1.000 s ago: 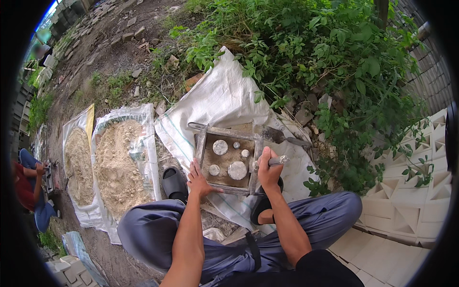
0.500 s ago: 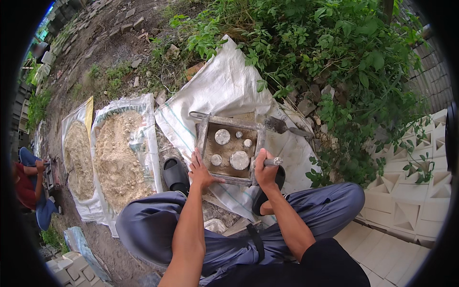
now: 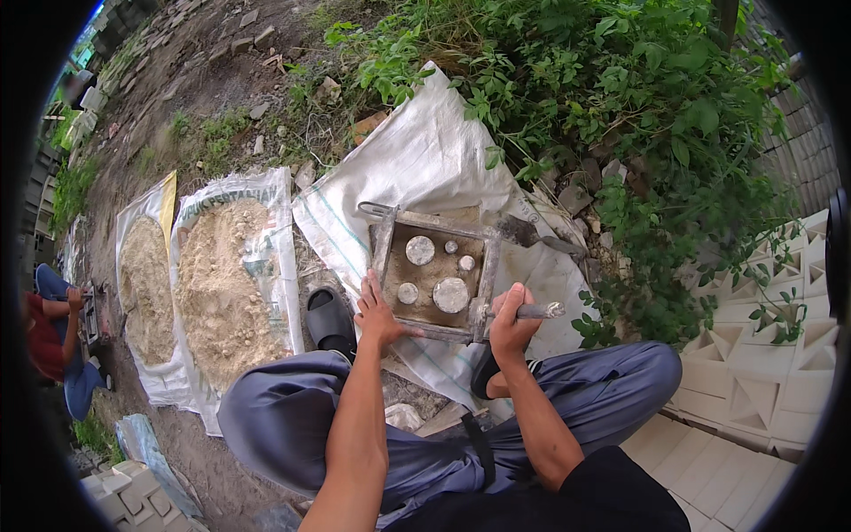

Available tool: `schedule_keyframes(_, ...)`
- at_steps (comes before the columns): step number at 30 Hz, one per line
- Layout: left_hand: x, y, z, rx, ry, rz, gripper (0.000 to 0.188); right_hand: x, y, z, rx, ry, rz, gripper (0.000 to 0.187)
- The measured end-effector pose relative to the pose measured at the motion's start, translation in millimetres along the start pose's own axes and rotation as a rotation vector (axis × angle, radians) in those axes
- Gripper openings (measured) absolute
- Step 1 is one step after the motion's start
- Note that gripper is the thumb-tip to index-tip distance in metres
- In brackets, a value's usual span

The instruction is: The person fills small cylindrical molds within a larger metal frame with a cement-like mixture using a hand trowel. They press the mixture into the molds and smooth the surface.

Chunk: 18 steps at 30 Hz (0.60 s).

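Note:
A square metal mould frame [image 3: 432, 332] sits on a white woven sack [image 3: 424, 168] in front of me. Inside it, round grey discs [image 3: 450, 295] of differing sizes stand on a sandy bed. My left hand [image 3: 379, 315] rests with fingers spread on the frame's near left corner, its thumb along the near bar. At the near right corner my right hand [image 3: 512, 326] is closed around a grey rod [image 3: 542, 310]. The rod's rough end sticks out to the right; its other end lies close to the frame, and whether it touches is unclear.
A trowel [image 3: 558, 245] lies right of the frame. Two sacks bearing piles of sandy powder [image 3: 226, 275] are on the left, and beyond them another person [image 3: 58, 341] sits working. Leafy plants [image 3: 638, 133] grow at the far right; pale moulded blocks [image 3: 753, 363] stand at right.
My right hand has moved right and slightly down from the frame's side, and more of the rod shows. My left hand stays on the corner. The view has shifted slightly.

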<state>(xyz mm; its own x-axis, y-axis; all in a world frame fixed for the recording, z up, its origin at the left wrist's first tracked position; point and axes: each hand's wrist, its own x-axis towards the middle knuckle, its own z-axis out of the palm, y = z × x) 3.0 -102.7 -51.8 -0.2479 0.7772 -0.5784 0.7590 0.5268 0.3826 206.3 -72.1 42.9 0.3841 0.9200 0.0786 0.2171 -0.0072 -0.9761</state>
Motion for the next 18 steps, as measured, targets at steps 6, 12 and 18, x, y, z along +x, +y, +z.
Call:
schedule_keyframes(6,-3,-5,1,-0.013,-0.026,-0.017,0.169,33,0,9,0.353,-0.080,0.193,0.037)
schedule_keyframes(12,1,-2,9,-0.007,-0.006,0.017,0.171,32,36,22,0.234,0.016,-0.027,0.037)
schedule_keyframes(18,2,-1,5,-0.010,0.002,-0.002,0.171,46,-12,27,0.259,0.172,-0.037,0.037)
